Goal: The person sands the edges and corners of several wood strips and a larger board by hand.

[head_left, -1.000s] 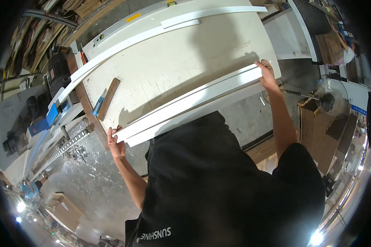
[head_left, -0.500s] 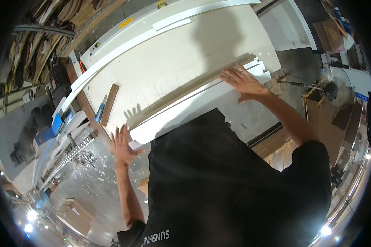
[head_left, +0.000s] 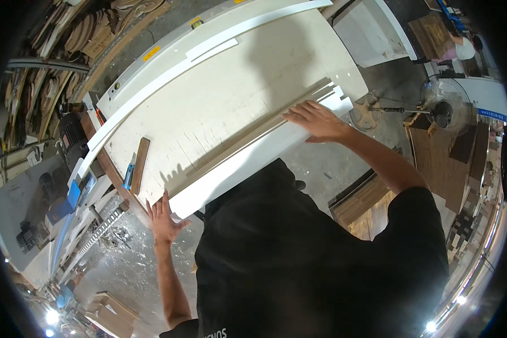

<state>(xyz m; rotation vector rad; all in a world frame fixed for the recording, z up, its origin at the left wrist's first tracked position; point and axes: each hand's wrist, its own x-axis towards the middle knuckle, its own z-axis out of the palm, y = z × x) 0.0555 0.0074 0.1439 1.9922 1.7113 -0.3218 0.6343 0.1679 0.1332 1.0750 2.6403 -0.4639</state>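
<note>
A stack of long white boards (head_left: 231, 176) lies along the near edge of a pale worktable, slanting up to the right. My left hand (head_left: 164, 222) is at the stack's left end, fingers apart and thumb held out, the fingertips by the boards' corner. Over the right part of the stack lies my right hand (head_left: 315, 122), palm down with its fingers stretched across the boards toward their far edge. The boards' right ends are stepped, not flush. Whatever is under my right palm stays hidden.
A brown wooden strip (head_left: 141, 166) and a blue utility knife (head_left: 129, 172) lie at the table's left end. One long white strip (head_left: 169, 79) runs along the far side, near a spirit level (head_left: 151, 53). A standing fan (head_left: 442, 112) is at the right; stacked boxes (head_left: 111, 315) stand lower left.
The whole view has shifted, with the table now a little lower and further left. My right hand's fingers have drawn closer together and settled on the boards; my left hand stays by their end.
</note>
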